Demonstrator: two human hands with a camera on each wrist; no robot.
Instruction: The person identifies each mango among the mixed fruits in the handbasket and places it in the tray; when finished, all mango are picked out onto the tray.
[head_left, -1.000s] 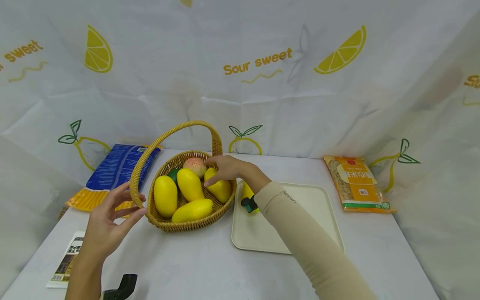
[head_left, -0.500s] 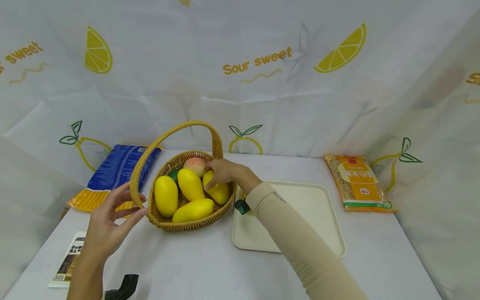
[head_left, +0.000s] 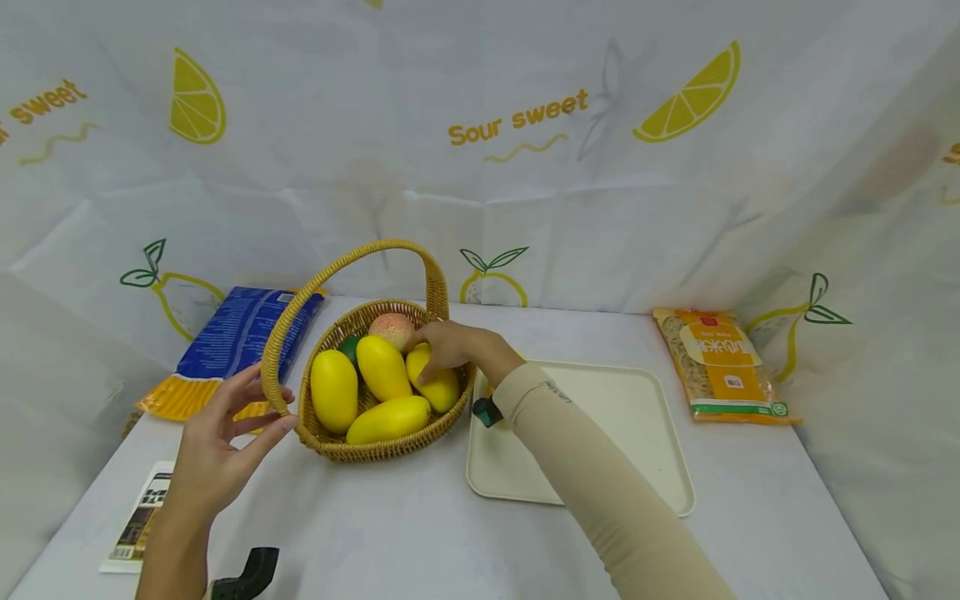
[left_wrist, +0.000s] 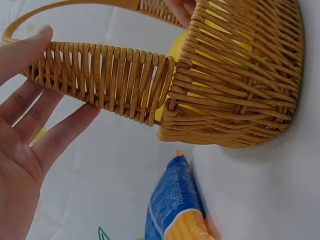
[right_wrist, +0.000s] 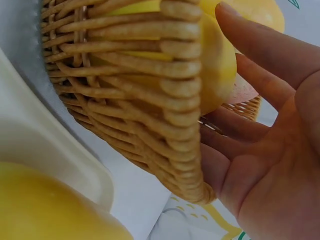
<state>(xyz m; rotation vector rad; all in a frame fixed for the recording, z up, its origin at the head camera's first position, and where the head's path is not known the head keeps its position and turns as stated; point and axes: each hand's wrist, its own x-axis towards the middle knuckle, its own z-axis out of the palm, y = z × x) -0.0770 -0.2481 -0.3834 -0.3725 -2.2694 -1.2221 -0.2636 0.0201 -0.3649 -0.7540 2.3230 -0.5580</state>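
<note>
A wicker basket with a tall arched handle stands left of centre, holding several yellow mangoes, a peach and a dark green fruit. My left hand holds the left foot of the handle between thumb and fingers, as the left wrist view shows from close by. Inside the basket's right side, my right hand grips a mango, thumb in front and fingers reaching behind it. The right wrist view shows those fingers partly hidden past the basket rim.
A cream tray lies right of the basket under my right forearm. On it sits another mango, mostly hidden in the head view. A blue bag leans behind left; an orange food packet lies right. A white packet is front left.
My right hand has moved slightly further down around the right-hand mango, and its fingers have closed on it. The left hand keeps its hold on the handle.
</note>
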